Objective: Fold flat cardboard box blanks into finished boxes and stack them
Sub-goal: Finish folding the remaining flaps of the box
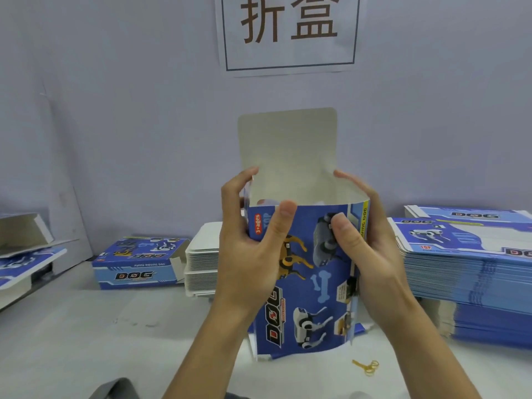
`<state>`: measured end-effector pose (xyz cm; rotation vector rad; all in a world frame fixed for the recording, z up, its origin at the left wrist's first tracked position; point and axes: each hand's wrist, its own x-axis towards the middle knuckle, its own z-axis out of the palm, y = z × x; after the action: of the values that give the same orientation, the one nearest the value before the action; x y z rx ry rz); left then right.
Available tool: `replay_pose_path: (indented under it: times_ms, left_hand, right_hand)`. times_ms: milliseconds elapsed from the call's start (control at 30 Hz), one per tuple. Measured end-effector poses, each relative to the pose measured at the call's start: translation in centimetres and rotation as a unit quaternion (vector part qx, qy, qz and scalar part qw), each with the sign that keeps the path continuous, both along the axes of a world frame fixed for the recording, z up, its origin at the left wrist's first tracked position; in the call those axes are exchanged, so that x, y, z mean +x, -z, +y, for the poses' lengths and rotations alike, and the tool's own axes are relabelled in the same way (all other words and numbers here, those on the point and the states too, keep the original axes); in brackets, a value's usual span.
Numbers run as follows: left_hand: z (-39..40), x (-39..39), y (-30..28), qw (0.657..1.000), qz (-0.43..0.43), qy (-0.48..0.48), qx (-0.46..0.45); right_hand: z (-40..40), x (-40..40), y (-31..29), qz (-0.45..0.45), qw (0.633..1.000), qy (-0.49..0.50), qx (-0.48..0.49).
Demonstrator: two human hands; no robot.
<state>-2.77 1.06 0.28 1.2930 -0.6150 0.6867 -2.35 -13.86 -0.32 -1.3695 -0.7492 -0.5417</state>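
A blue cardboard box [311,286] printed with toy dogs stands upright in the middle, its top open and its plain grey lid flap [288,142] sticking straight up. My left hand [250,240] grips the box's upper left edge, thumb on the printed front and fingers curled over the rim. My right hand [365,240] grips the upper right edge the same way, thumb on the front. A finished blue box [138,263] lies on the table at the left. A tall stack of flat blue blanks [472,272] sits at the right.
A stack of white-edged flat blanks [201,260] stands behind the held box. More cardboard [20,254] lies at the far left edge. Yellow rubber bands [367,367] lie on the white table [115,341] near the box's base. A paper sign [289,33] hangs on the wall.
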Motion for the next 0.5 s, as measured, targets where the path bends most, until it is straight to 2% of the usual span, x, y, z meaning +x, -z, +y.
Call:
replay_pose_path:
  times_ms: [100, 200, 333, 500]
  left_hand:
    - [0.2, 0.2, 0.1, 0.999, 0.031, -0.016, 0.01]
    - [-0.2, 0.0, 0.1, 0.998, 0.056, 0.027, -0.021]
    - [-0.1, -0.1, -0.4, 0.997, 0.054, 0.048, -0.002]
    - [0.3, -0.4, -0.9, 0.995, 0.06, 0.078, 0.012]
  right_hand:
    - [0.5, -0.6, -0.2, 0.042, 0.998, -0.02, 0.052]
    - [0.8, -0.7, -0.8, 0.095, 0.989, 0.038, 0.104]
    - [0.6, -0.6, -1.7, 0.098, 0.984, 0.107, 0.104]
    - [0.4, -0.8, -1.6, 0.139, 0.98, 0.09, 0.111]
